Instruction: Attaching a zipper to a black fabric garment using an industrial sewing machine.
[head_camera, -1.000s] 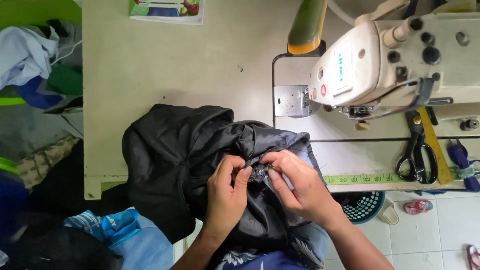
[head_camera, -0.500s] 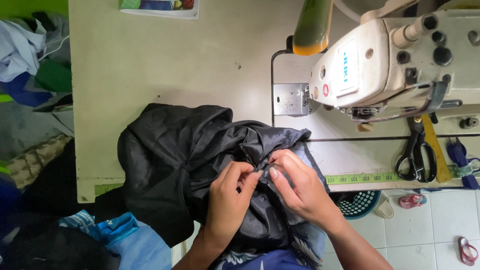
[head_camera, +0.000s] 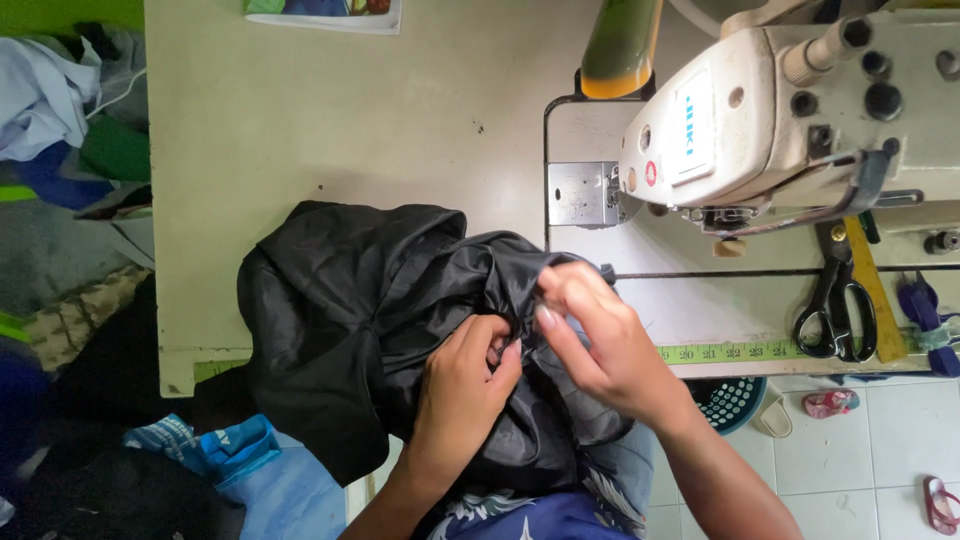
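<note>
A bunched black shiny garment (head_camera: 370, 320) lies over the front edge of the pale sewing table (head_camera: 300, 130) and hangs toward my lap. My left hand (head_camera: 465, 385) pinches a fold of the fabric near its middle. My right hand (head_camera: 600, 335) meets it from the right, its fingertips pinched on the same spot of cloth; what lies between the fingers is too small to see. Both hands sit just in front of the cream sewing machine (head_camera: 790, 110), below its needle plate (head_camera: 580, 195).
Black scissors (head_camera: 835, 300) and a yellow ruler (head_camera: 870, 290) lie right of the machine. A measuring tape (head_camera: 740, 352) runs along the table edge. Piled clothes (head_camera: 60, 110) sit at left, blue cloth (head_camera: 215, 450) below, a teal basket (head_camera: 735, 400) and sandals (head_camera: 830, 403) on the tiled floor.
My hands have stayed together on the black fabric, with the right fingers lifting slightly higher and more to the right. The garment has barely shifted.
</note>
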